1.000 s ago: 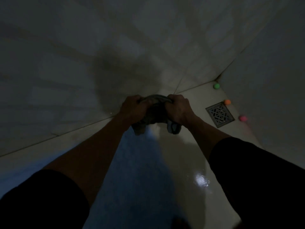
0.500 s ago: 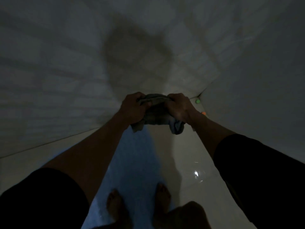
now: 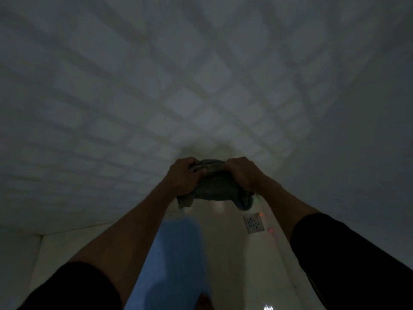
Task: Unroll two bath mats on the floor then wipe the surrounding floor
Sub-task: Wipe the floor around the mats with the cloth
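The room is dim. A bunched grey cloth (image 3: 215, 186) is held up at arm's length in front of the tiled wall, its ends hanging down on both sides. My left hand (image 3: 184, 175) grips its left part and my right hand (image 3: 242, 173) grips its right part. Below my arms a blue bath mat (image 3: 176, 247) lies flat on the pale floor (image 3: 228, 253). A second mat is not visible.
A square metal floor drain (image 3: 253, 223) sits in the floor right of the mat, with small coloured balls (image 3: 270, 230) along the right wall. Tiled wall (image 3: 134, 97) ahead, plain wall (image 3: 368, 153) on the right. A foot (image 3: 204, 302) shows at the bottom edge.
The view has tilted up toward the wall, and the hands with the cloth sit higher against it. The drain is back in sight; only part of one foot shows.
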`<state>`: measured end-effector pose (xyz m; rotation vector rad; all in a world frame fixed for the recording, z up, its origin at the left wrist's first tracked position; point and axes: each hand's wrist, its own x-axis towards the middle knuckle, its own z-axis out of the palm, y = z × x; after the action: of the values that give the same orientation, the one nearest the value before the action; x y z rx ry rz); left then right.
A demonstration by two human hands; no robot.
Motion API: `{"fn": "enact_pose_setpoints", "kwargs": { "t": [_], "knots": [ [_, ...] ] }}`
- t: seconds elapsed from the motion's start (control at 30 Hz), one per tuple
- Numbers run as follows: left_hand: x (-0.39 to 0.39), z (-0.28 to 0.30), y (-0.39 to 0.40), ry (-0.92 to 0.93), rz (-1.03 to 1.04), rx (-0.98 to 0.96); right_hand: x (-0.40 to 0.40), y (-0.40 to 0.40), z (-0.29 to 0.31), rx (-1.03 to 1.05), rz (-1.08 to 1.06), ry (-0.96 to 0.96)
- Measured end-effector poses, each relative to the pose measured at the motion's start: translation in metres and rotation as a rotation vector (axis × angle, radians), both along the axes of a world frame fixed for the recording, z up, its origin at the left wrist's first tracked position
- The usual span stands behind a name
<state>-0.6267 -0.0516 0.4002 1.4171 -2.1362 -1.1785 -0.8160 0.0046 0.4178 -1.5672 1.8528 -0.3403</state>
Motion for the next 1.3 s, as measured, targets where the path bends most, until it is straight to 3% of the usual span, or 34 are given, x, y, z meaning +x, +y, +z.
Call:
{"fn": "enact_pose_setpoints", "kwargs": {
  "t": [0.33,0.77,1.03,1.3],
  "knots": [
    [0.006,0.165,0.024,0.111,0.068,-0.234,0.004,0.027,0.168,-0.296,-0.044,0.010],
    [-0.031,0.300,0.077,0.164,0.103,-0.512,-0.039,0.080,0.300,-0.584,-0.030,0.089],
    [-0.116,0.392,0.018,0.173,0.097,-0.694,-0.129,0.019,0.390,-0.794,-0.040,0.151],
    [-0.189,0.492,-0.049,0.251,0.296,-0.911,-0.189,-0.063,0.492,-1.074,-0.045,0.224]
  ]
}}
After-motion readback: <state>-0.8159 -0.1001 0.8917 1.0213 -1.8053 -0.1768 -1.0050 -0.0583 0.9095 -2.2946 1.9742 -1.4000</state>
